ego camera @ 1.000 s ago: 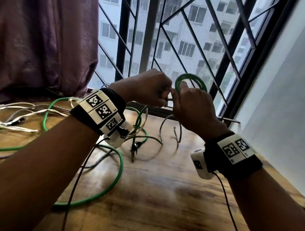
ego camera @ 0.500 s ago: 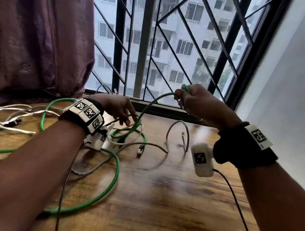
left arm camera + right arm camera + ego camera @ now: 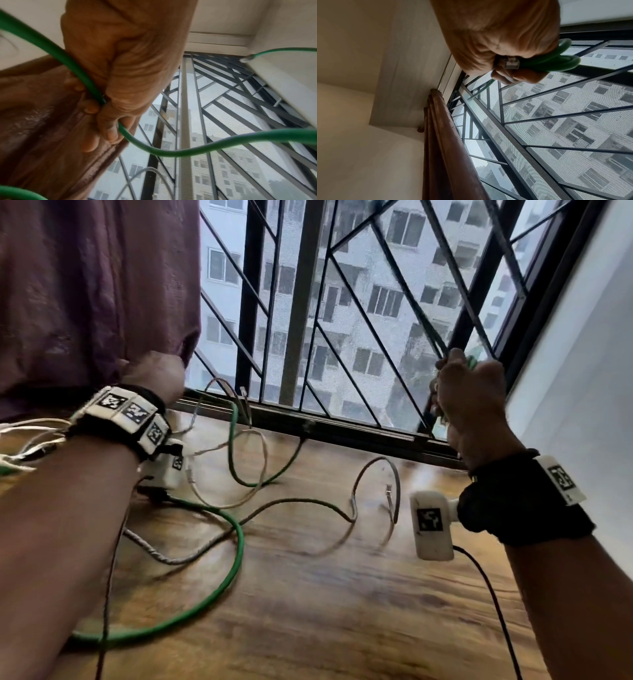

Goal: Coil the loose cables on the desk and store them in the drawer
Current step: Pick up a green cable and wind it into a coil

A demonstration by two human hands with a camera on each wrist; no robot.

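A long green cable (image 3: pixel 238 542) lies in a wide loop on the wooden desk (image 3: pixel 342 611) and rises toward both hands. My left hand (image 3: pixel 154 374) is raised at the left in front of the curtain; its fingers (image 3: pixel 106 129) curl round the green cable (image 3: pixel 171 150). My right hand (image 3: pixel 469 395) is held up by the window at the right. It grips a small coil of the green cable (image 3: pixel 556 63) together with the clear plug (image 3: pixel 510 62) at its end. No drawer is in view.
A grey cable (image 3: pixel 308 501) and a beige cable (image 3: pixel 263 460) snake across the desk between my arms. Several white cables (image 3: pixel 27 436) lie at the far left. A barred window (image 3: pixel 301 302) stands behind the desk, a purple curtain (image 3: pixel 85 285) at the left, a white wall (image 3: pixel 582 371) at the right.
My hands, which met at the small green coil, have drawn apart: the left went left along the cable, the right went up and right with the coil. The desk loops shifted.
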